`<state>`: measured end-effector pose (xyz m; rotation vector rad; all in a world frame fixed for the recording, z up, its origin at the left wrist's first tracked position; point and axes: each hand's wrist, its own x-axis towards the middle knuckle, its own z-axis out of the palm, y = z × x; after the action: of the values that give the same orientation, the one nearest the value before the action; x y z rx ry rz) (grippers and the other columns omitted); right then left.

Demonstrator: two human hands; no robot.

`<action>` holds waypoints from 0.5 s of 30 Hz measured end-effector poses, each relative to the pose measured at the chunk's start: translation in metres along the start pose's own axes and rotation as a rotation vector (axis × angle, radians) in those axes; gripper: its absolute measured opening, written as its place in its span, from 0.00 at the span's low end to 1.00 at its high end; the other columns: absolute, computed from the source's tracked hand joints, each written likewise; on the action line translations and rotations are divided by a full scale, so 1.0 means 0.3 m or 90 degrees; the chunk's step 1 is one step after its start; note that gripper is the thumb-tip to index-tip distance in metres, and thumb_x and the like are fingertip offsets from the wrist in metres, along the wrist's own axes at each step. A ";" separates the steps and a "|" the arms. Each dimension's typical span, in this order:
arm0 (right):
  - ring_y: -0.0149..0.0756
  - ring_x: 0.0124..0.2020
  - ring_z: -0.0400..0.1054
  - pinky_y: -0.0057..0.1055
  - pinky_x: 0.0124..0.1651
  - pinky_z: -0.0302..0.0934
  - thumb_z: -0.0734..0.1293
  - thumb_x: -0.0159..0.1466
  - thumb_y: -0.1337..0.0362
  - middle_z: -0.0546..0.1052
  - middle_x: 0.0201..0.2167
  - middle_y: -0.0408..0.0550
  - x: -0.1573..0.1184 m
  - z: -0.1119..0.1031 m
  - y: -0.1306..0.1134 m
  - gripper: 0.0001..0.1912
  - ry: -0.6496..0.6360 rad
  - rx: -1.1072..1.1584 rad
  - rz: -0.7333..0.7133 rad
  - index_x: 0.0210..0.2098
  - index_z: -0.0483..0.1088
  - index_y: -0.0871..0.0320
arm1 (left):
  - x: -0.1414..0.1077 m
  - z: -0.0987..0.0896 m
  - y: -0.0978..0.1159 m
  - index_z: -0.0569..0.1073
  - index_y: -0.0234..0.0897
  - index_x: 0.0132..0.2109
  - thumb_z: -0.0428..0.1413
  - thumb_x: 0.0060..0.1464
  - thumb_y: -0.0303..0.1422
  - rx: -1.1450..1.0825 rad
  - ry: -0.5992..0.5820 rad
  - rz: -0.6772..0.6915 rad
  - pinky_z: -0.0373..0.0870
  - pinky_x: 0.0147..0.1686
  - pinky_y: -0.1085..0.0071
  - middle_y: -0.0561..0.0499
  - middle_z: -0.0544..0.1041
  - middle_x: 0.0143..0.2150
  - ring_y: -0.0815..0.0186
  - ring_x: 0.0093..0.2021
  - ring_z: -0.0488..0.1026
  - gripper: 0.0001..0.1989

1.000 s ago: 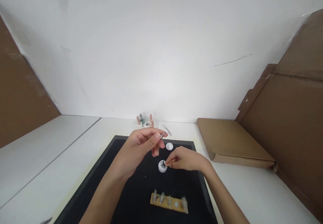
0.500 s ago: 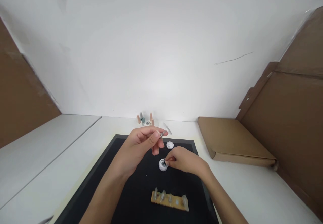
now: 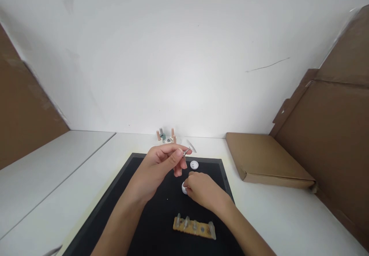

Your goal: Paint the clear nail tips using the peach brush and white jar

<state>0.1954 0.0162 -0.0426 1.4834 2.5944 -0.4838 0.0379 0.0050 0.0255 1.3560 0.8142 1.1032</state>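
Note:
My left hand point(image 3: 165, 163) is raised over the far part of a black mat point(image 3: 155, 225), thumb and forefinger pinched on a small silvery metal piece point(image 3: 186, 152). Lower and to the right, my right hand point(image 3: 203, 188) has its fingers curled together over a small round white jar point(image 3: 183, 188). The hand hides most of the jar, and its fingertips are out of sight. Just beyond, a round white lid point(image 3: 194, 165) lies on the mat with a small bit inside it. Nearer to me is a yellowish strip point(image 3: 198, 229) with several translucent nail-shaped pieces standing on it.
Several peach and grey stubs point(image 3: 173, 133) stand at the foot of the white wall, around a green piece point(image 3: 163, 137). A thin whitish sliver point(image 3: 191, 146) lies beyond the mat. A flat cardboard box point(image 3: 268, 156) rests at the right; cardboard panels point(image 3: 331, 133) flank both sides.
My right hand has turned and moved over the white jar, covering more of it. My left hand keeps its place and its pinch on the metal piece.

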 end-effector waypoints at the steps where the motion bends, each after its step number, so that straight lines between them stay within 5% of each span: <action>1: 0.39 0.45 0.72 0.43 0.47 0.69 0.65 0.67 0.60 0.74 0.49 0.51 0.001 -0.001 0.002 0.14 0.000 0.001 -0.003 0.50 0.69 0.60 | 0.000 0.000 -0.001 0.81 0.36 0.36 0.61 0.54 0.43 0.000 -0.001 0.000 0.66 0.27 0.75 0.54 0.74 0.24 0.73 0.22 0.66 0.14; 12: 0.37 0.42 0.73 0.41 0.45 0.69 0.65 0.67 0.60 0.76 0.43 0.48 -0.004 -0.008 0.088 0.11 0.029 0.118 -0.056 0.45 0.71 0.61 | 0.001 -0.005 -0.006 0.81 0.37 0.35 0.63 0.52 0.44 -0.021 0.003 -0.009 0.65 0.27 0.77 0.56 0.74 0.23 0.74 0.22 0.67 0.14; 15: 0.35 0.39 0.73 0.36 0.43 0.67 0.65 0.66 0.67 0.78 0.38 0.47 -0.030 -0.033 0.121 0.06 0.078 0.175 -0.074 0.39 0.75 0.61 | 0.000 -0.004 -0.006 0.81 0.37 0.35 0.63 0.51 0.44 -0.021 0.008 -0.010 0.65 0.27 0.77 0.56 0.74 0.23 0.74 0.21 0.67 0.14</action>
<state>0.2317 0.0293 -0.0389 1.4858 2.8139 -0.8161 0.0369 0.0055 0.0235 1.3151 0.8104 1.1092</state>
